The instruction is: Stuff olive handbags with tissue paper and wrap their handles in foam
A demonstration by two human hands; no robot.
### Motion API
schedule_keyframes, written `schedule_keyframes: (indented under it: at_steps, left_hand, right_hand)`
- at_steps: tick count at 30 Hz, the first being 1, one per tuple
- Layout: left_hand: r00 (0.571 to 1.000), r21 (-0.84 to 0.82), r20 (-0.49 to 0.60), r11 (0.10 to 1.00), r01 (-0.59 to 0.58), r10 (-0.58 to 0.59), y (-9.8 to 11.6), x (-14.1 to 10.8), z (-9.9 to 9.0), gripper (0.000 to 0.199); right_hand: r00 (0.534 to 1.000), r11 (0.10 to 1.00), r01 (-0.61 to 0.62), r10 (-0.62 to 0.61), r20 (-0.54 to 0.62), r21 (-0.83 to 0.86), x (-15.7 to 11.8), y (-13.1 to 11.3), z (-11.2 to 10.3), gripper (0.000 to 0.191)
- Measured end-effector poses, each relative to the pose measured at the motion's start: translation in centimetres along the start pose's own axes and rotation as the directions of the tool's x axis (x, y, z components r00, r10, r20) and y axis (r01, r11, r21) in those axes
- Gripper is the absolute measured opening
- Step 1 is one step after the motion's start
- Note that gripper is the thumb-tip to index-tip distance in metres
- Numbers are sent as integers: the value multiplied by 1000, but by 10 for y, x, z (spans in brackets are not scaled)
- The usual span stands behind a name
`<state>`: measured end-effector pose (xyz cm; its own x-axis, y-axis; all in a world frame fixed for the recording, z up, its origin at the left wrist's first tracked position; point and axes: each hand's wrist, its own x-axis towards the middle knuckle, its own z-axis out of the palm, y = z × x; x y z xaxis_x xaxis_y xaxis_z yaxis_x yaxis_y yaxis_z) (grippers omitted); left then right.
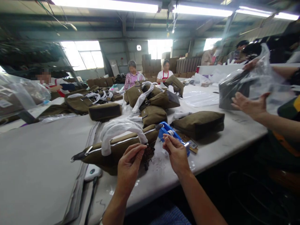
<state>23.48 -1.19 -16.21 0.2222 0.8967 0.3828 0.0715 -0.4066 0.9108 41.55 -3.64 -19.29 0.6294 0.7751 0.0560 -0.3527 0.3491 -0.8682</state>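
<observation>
An olive handbag [126, 145] with a silver zip stands before me, its handles [123, 128] wrapped in white padding. My left hand [130, 164] is pinched at the near handle's base, beside a dark brown hanging piece [148, 153] on the bag's front; what its fingertips hold is too small to make out. My right hand [175, 153] is raised just right of the bag, thumb and fingers pressed together; whatever lies between them cannot be seen. Right behind it sits a blue tape dispenser [167, 129], with brown tags [193, 147] close by.
More olive bags [199, 123] are heaped across the table [215, 153]. A white phone-like device [92, 172] with a black cable lies left. Grey sheets [42, 168] cover the left side. At right, a co-worker's hands [252, 106] handle a dark bag in clear plastic [269, 75]. Other people work behind.
</observation>
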Motion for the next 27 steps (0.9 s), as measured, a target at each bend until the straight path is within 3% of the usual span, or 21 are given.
schedule_keyframes:
  at_steps: [4,9,18,22,27]
  left_hand:
    - [998,71,-10,996,-56,56,1,1,2,18]
    - [997,73,47,995,-71,68,7,2,5,16]
    - [997,101,50,993,-59,54,7,6,10,17]
    - [999,121,11,991,-49,48,11,5,12,12]
    - [993,134,56,985,-108,102,15,5,14,6]
  right_hand:
    - [996,990,-64,55,75,129,-1,-9,6,28]
    - [979,985,-102,75,192,137,-8,-15,7,24]
    - [989,998,41,-47,140,48,-14,-4,5,24]
    - [978,995,93,-85,191,-38,-19,-5,6,20]
    - [964,959,186,-137,226,-212,-25,-8,6,19]
